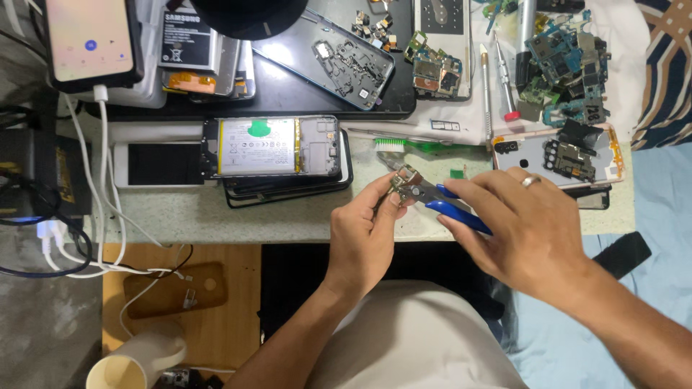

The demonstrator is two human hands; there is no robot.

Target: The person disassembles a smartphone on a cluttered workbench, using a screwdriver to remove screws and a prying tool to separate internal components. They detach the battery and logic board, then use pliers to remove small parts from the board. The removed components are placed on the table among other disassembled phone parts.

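My left hand (364,234) pinches a small metal part (398,186), too tiny to make out. My right hand (522,230) is closed round blue-handled steel cutters (440,202), palm hiding the handle ends. Their long axis points up-left, nose at the part, above the pale worktop's (216,220) near edge, open room to the left.

pliers (432,196) handles hidden under right hand (522,230), pinched part (398,186) too small
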